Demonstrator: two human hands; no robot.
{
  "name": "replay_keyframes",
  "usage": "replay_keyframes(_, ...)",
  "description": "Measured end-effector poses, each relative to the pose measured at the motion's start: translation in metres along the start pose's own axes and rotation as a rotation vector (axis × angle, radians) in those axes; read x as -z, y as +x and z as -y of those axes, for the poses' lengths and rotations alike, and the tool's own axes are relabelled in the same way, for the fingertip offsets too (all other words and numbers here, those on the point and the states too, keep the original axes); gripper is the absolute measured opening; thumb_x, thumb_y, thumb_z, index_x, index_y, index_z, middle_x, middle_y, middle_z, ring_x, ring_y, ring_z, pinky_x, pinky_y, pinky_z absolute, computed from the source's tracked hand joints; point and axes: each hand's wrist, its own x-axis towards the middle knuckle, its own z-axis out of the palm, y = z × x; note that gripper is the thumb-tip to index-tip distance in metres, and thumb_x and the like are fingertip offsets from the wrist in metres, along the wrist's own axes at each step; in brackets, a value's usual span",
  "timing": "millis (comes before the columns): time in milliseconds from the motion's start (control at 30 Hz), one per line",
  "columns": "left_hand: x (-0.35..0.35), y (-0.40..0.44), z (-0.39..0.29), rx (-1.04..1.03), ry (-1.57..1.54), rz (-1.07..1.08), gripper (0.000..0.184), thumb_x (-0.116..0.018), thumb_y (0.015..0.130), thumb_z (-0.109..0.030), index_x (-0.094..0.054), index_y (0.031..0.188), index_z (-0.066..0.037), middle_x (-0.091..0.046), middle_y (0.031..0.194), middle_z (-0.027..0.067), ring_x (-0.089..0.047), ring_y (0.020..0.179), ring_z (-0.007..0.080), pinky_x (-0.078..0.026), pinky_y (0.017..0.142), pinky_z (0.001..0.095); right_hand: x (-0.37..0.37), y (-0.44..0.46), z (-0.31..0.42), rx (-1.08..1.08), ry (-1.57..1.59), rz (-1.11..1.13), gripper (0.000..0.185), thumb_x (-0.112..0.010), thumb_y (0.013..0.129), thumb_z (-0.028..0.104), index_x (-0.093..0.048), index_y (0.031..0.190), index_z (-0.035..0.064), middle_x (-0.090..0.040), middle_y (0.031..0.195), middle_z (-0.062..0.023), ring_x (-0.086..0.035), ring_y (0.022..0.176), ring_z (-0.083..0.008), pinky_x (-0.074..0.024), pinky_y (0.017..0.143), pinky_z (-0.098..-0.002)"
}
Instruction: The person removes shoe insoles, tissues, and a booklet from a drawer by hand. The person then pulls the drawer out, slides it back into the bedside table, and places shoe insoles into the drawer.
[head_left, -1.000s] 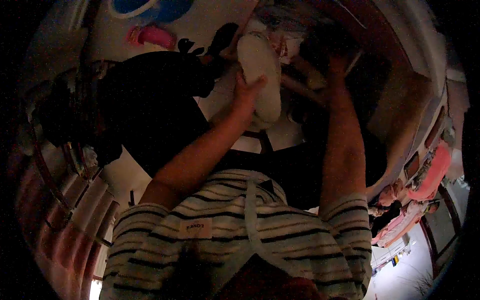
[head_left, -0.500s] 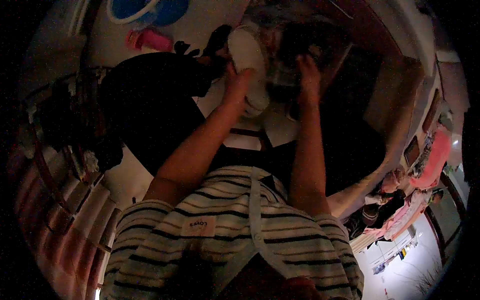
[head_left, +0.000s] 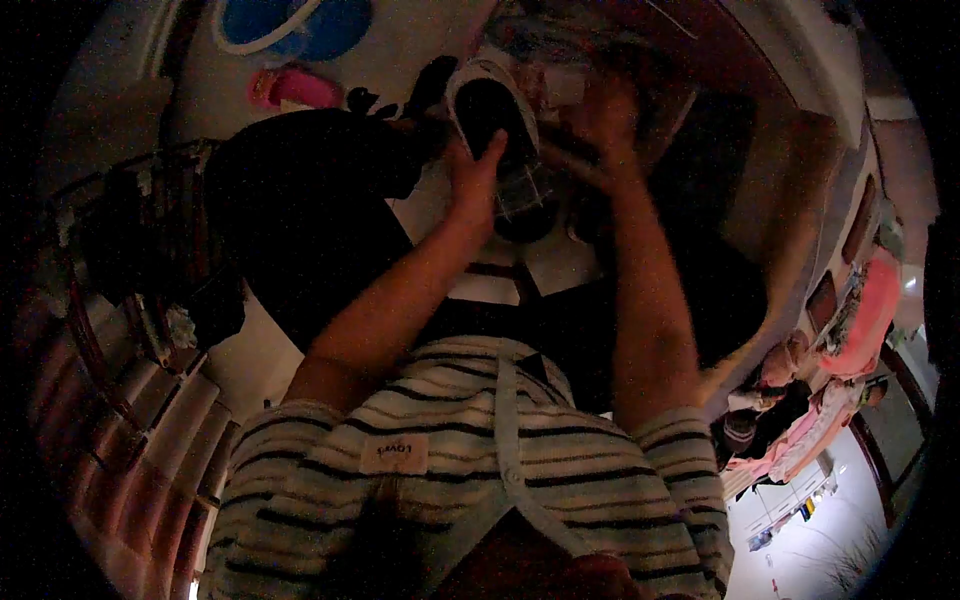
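In the dim head view, my left hand (head_left: 475, 175) is closed on a shoe (head_left: 490, 105) with a pale rim and a dark middle, thumb lying across the dark part. The shoe is in front of me, between my dark-clothed knees. My right hand (head_left: 610, 115) is to the right of the shoe, apart from it and smeared by motion. Whether its fingers hold anything does not show. Below the shoe, near my left wrist, is a dark patch with thin pale lines that I cannot make out.
A pink slipper-like item (head_left: 295, 88) lies on the floor at upper left, near a blue basin (head_left: 300, 25) with a white curved rim. To the right is a dark box-like shape (head_left: 720, 150). A dark rack (head_left: 130, 230) stands at left. Pink cloths (head_left: 865, 310) lie at far right.
The shoe has turned over in my left hand: its pale sole faced up before, its dark side now. My right hand has risen slightly and blurred, its forearm shifting right.
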Motion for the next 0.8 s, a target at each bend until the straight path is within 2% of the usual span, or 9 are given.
replay_keyframes(67,-0.002,0.003,0.006,0.017,0.036,-0.061,0.056,-0.062,0.075,-0.030,-0.035,0.118,-0.006,-0.046,0.111,0.0104,-0.046,0.098,0.0225,-0.039,0.081,0.0354,0.000,0.032,-0.042,-0.078,0.125,0.061,0.046,-0.062,0.071,0.030,-0.051,0.110,0.0065,-0.056,0.101,-0.0159,-0.056,0.086,-0.0311,-0.0467,0.071,-0.0393)
replay_keyframes(100,-0.006,-0.007,-0.003,0.089,0.023,-0.048,0.056,-0.062,0.075,-0.030,-0.035,0.118,-0.006,-0.045,0.111,0.0108,-0.045,0.099,0.0229,-0.038,0.082,0.0354,-0.009,0.046,-0.066,0.130,0.011,-0.178,0.048,-0.062,0.071,0.030,-0.049,0.112,0.0076,-0.055,0.101,-0.0162,-0.055,0.087,-0.0316,-0.0463,0.072,-0.0404)
replay_keyframes(167,-0.011,-0.013,-0.010,0.163,0.008,-0.046,0.057,-0.062,0.075,-0.031,-0.035,0.118,-0.005,-0.045,0.111,0.0112,-0.045,0.099,0.0234,-0.037,0.083,0.0355,-0.011,0.059,-0.087,0.343,-0.096,-0.408,0.050,-0.062,0.071,0.030,-0.048,0.114,0.0088,-0.055,0.102,-0.0165,-0.055,0.089,-0.0322,-0.0460,0.073,-0.0414)
replay_keyframes(233,-0.014,-0.013,-0.011,0.088,0.034,-0.033,0.058,-0.061,0.075,-0.033,-0.034,0.118,-0.005,-0.044,0.112,0.0119,-0.044,0.101,0.0239,-0.036,0.085,0.0355,-0.010,0.069,-0.100,0.278,-0.279,-0.280,0.051,-0.062,0.071,0.031,-0.047,0.115,0.0098,-0.054,0.104,-0.0161,-0.053,0.091,-0.0325,-0.0449,0.076,-0.0419)
replay_keyframes(400,-0.016,-0.007,-0.016,0.156,0.082,-0.125,0.062,-0.061,0.075,-0.034,-0.032,0.121,-0.004,-0.043,0.115,0.0121,-0.043,0.103,0.0240,-0.034,0.087,0.0353,0.000,0.082,-0.146,0.152,-0.581,-0.039,0.053,-0.061,0.071,0.032,-0.046,0.117,0.0111,-0.052,0.108,-0.0157,-0.052,0.095,-0.0331,-0.0433,0.080,-0.0427)
replay_keyframes(467,-0.014,-0.007,-0.017,0.168,0.071,-0.147,0.063,-0.061,0.075,-0.034,-0.031,0.123,-0.005,-0.043,0.117,0.0121,-0.043,0.104,0.0240,-0.033,0.088,0.0350,0.014,0.073,-0.136,0.169,-0.565,0.022,0.052,-0.060,0.072,0.031,-0.045,0.117,0.0107,-0.052,0.108,-0.0162,-0.052,0.095,-0.0331,-0.0434,0.079,-0.0426)
replay_keyframes(533,-0.009,-0.006,-0.017,0.137,0.025,-0.115,0.063,-0.060,0.076,-0.033,-0.031,0.124,-0.005,-0.042,0.119,0.0119,-0.042,0.106,0.0237,-0.033,0.089,0.0345,0.031,0.058,-0.117,0.266,-0.389,0.129,0.050,-0.058,0.073,0.029,-0.045,0.118,0.0104,-0.052,0.108,-0.0166,-0.052,0.095,-0.0331,-0.0435,0.079,-0.0426)
replay_keyframes(667,-0.001,-0.002,-0.016,0.045,0.010,-0.100,0.062,-0.060,0.076,-0.031,-0.031,0.124,-0.005,-0.042,0.119,0.0115,-0.041,0.107,0.0236,-0.033,0.089,0.0345,0.053,0.013,-0.058,0.444,-0.071,0.537,0.048,-0.056,0.075,0.027,-0.044,0.118,0.0096,-0.052,0.108,-0.0176,-0.052,0.094,-0.0331,-0.0438,0.079,-0.0425)
replay_keyframes(800,0.004,-0.014,-0.019,0.068,-0.063,-0.061,0.063,-0.060,0.076,-0.032,-0.030,0.124,-0.006,-0.042,0.118,0.0112,-0.042,0.104,0.0234,-0.035,0.087,0.0353,0.018,0.000,-0.036,0.478,-0.210,0.599,0.046,-0.053,0.076,0.024,-0.042,0.119,0.0088,-0.051,0.108,-0.0185,-0.052,0.093,-0.0332,-0.0440,0.079,-0.0424)
